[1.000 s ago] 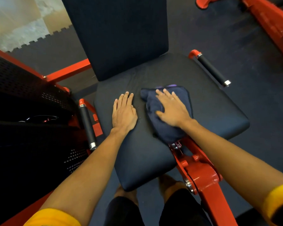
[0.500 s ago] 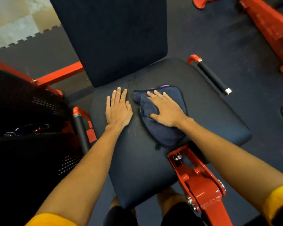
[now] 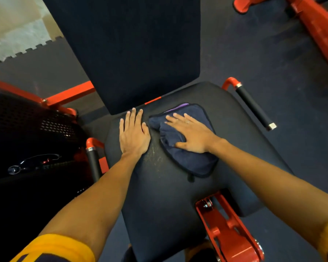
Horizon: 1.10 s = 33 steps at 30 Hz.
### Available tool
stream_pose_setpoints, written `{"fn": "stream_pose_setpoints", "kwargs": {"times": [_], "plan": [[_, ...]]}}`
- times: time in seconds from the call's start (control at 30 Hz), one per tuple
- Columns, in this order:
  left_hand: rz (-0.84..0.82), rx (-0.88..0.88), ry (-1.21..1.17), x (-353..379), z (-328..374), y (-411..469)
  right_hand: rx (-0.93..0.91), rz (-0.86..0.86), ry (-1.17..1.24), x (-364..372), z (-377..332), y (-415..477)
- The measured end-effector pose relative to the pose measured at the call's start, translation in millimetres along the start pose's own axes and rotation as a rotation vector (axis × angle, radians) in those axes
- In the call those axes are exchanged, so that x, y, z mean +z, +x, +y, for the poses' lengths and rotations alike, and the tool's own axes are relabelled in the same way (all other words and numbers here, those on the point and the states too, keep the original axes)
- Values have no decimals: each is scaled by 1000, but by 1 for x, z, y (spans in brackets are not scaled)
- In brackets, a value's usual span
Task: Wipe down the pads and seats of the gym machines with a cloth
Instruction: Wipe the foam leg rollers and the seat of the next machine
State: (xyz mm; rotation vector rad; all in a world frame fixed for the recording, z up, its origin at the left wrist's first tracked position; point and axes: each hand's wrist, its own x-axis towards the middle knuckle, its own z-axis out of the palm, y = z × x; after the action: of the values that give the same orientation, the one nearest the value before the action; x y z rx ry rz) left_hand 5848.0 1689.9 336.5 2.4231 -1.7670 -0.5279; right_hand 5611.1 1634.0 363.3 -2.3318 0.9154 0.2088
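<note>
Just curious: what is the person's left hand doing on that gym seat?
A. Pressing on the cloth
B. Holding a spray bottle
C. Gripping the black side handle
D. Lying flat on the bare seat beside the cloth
D: the left hand lies flat, fingers straight, on the seat, just left of the cloth under the right hand.

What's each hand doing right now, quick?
Left hand: open, flat on the seat.
Right hand: open, pressing the cloth onto the seat.

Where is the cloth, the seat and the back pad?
cloth point(image 3: 193, 161): head view, its uncovered lower part.
seat point(image 3: 159, 205): head view, bare front of the cushion.
back pad point(image 3: 136, 53): head view, its middle.
</note>
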Motion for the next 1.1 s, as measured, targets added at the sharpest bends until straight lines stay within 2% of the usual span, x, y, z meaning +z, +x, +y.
{"fn": "stream_pose_setpoints", "kwargs": {"times": [0.17, 0.33, 0.53, 0.77, 0.87, 1.0, 1.1], "plan": [[22, 5, 10, 2, 1, 2, 174, 21, -25, -32, 17, 77], [48, 11, -18, 2, -3, 4, 83, -66, -61, -39, -10, 140], [37, 0, 7, 1, -3, 2, 134, -95, -191, -73, 54, 119], [63, -5, -26, 3, -2, 3, 59, -51, -69, -50, -27, 133], [58, 1, -22, 2, 0, 5, -14, 50, -90, -54, -12, 125], [57, 1, -7, 2, -2, 4, 160, 121, -79, -48, 26, 117], [56, -5, -7, 3, -2, 2, 164, 126, 9, -23, -3, 100]]}}
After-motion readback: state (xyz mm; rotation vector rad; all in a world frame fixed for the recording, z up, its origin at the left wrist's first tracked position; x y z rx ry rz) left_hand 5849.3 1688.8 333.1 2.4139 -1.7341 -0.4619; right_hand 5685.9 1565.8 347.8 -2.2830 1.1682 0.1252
